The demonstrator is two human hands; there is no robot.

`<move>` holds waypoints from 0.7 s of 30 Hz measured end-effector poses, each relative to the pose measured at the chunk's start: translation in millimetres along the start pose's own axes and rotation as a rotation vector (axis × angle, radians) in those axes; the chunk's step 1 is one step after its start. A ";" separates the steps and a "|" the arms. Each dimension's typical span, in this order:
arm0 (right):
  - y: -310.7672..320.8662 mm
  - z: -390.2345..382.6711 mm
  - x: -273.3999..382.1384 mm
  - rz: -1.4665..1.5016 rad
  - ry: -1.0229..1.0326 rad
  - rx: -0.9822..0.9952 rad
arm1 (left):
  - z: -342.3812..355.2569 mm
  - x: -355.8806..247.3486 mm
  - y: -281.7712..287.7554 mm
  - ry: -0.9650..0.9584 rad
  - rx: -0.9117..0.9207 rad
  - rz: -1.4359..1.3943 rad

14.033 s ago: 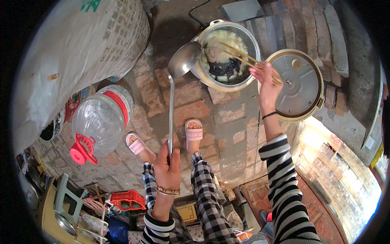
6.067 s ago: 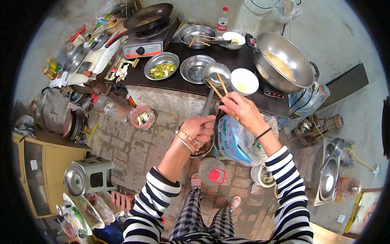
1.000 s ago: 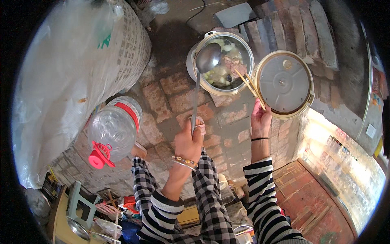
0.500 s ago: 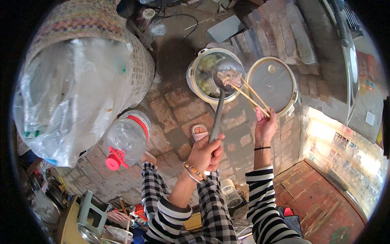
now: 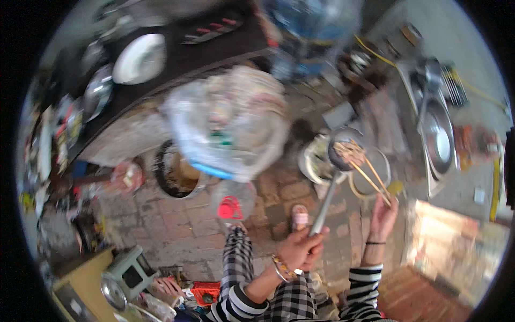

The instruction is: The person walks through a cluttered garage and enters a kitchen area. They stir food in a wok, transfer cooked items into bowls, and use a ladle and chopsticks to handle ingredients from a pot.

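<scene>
My left hand (image 5: 301, 249) is closed around the long handle of a metal ladle (image 5: 324, 206). Pieces of cooked meat (image 5: 347, 150) lie in the ladle's bowl, which hangs above the right rim of a pale pot (image 5: 306, 167) on the floor. Pale, greenish contents show in the pot, though motion smears them. Wooden chopsticks (image 5: 379, 187) are pinched in my right hand (image 5: 383, 217), with their tips at the meat. Below the chopsticks is a round lid (image 5: 360, 188) beside the pot.
A large plastic-lined woven sack (image 5: 230, 115) stands left of the pot. A clear bottle with a red cap (image 5: 229, 206) and a dark pot (image 5: 177, 174) sit on the brick floor nearby. A white bowl (image 5: 140, 59) rests on the dark counter, and a sink (image 5: 437, 145) is at right.
The view has swung leftward, bringing in the counter and dark pot. The ladle with the meat has shifted right over the pot's edge; both hands keep their holds.
</scene>
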State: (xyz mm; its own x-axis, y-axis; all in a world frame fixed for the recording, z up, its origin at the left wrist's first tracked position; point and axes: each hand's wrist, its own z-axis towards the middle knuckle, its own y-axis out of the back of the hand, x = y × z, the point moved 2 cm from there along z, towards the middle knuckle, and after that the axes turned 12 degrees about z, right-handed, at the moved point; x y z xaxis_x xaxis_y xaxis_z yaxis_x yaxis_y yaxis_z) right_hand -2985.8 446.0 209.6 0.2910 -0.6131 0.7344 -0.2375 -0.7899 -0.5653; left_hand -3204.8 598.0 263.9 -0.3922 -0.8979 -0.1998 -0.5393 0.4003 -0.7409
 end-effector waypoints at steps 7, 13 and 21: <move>-160.7 -108.6 -30.8 0.079 -0.234 0.259 | -196.1 -63.3 -6.5 -0.347 -0.096 0.013; -322.0 -225.1 -147.1 0.245 -0.595 0.528 | -330.9 -123.9 38.1 -0.624 -0.327 -0.048; -466.1 -376.1 -307.7 0.241 -0.828 0.638 | -427.8 -184.5 150.8 -0.995 -0.571 -0.218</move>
State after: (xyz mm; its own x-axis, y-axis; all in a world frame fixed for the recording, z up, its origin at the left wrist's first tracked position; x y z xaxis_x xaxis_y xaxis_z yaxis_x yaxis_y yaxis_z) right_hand -3313.2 1006.6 388.4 0.8960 -0.3799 0.2302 0.0862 -0.3596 -0.9291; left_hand -3532.6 902.2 463.3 0.3705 -0.6038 -0.7058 -0.8793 0.0168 -0.4760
